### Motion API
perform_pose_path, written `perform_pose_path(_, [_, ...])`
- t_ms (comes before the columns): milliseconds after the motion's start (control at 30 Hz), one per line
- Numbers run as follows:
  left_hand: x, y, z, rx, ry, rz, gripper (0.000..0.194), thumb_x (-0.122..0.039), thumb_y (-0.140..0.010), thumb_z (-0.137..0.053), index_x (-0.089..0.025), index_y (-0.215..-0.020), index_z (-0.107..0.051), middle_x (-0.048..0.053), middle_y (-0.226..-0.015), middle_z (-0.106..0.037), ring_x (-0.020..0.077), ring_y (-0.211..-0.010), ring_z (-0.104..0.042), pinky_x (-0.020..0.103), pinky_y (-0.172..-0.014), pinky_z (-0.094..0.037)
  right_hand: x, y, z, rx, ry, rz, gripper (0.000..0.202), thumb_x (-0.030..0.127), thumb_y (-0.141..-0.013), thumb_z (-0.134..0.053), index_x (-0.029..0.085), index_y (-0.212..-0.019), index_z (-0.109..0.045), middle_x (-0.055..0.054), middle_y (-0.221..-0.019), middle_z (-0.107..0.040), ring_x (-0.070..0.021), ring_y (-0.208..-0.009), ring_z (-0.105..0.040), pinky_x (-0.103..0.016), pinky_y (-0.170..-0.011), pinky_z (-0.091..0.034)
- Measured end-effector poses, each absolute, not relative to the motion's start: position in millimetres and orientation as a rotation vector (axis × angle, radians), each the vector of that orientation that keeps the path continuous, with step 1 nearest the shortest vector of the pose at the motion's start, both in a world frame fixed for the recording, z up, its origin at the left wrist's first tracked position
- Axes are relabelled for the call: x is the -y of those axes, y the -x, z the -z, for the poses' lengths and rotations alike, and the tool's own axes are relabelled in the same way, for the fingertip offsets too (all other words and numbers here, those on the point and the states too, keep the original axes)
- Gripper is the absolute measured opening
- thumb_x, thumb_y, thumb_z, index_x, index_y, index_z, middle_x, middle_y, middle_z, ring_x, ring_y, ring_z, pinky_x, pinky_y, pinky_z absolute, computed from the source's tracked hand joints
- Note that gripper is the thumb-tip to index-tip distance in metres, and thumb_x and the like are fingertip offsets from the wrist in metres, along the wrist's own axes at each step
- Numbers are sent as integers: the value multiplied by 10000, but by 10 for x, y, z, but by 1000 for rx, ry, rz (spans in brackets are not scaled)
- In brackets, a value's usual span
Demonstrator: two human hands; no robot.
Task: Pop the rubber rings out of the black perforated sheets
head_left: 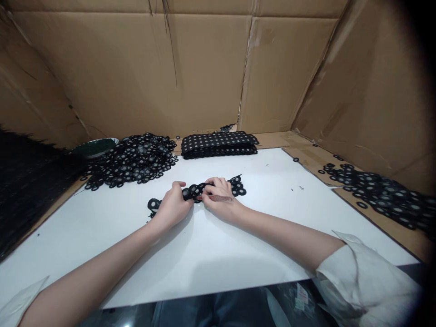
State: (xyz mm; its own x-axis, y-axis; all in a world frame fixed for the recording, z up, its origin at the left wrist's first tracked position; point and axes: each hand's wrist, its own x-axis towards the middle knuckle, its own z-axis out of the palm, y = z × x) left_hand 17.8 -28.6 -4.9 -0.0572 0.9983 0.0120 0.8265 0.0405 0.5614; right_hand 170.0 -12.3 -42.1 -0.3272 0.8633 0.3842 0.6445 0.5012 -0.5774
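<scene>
A strip of joined black rings with pale centres (193, 190) lies across the middle of the white board. My left hand (174, 205) grips it left of centre, fingers bent over it, and its left end shows beyond the hand. On the right part of the same strip, my right hand (220, 200) is closed, and more rings stick out past its knuckles. A thin reddish-brown tool (218, 198) lies along the right hand, its tip close to the strip between the two hands. The fingertips are partly hidden by the rings.
A heap of black rings (136, 159) sits at the back left beside a dish (95, 147). Folded dotted black sheets (220, 144) lie at the back centre. Another ring pile (384, 193) rests on cardboard at right. Cardboard walls (204, 68) surround the white board (238, 259).
</scene>
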Motion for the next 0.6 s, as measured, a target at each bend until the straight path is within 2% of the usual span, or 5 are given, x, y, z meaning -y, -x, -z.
perform_pose_path(267, [286, -160, -14, -1783, -1970, -544, 398, -275, -701, -497, -183, -1082, -431, 77, -969, -606, 227, -867, -562, 283, -682, -403, 75, -1699, 331, 2121, 1275, -410, 214, 283, -806, -423, 191, -653, -541, -43, -1013, -478, -203, -1023, -383, -397, -863, -293])
perform_pose_path(467, [43, 125, -155, -1644, -2246, -300, 242, -415, -676, -525, -216, -811, -549, 10, -788, -612, 210, -738, -553, 261, -600, -366, 2, -1845, 253, 2252, 1011, -505, 268, 251, -810, -413, 205, -598, -572, -7, -888, -582, -157, -961, -463, -334, -857, -313])
perform_pose_path(600, [-49, 218, -88, -1670, -2510, -383, 253, -442, -733, -466, -202, -716, -542, 31, -744, -602, 219, -756, -538, 295, -688, -359, -77, -1896, 237, 2229, 888, -522, 269, 270, -808, -421, 186, -586, -547, -18, -940, -601, -146, -952, -508, -304, -864, -328])
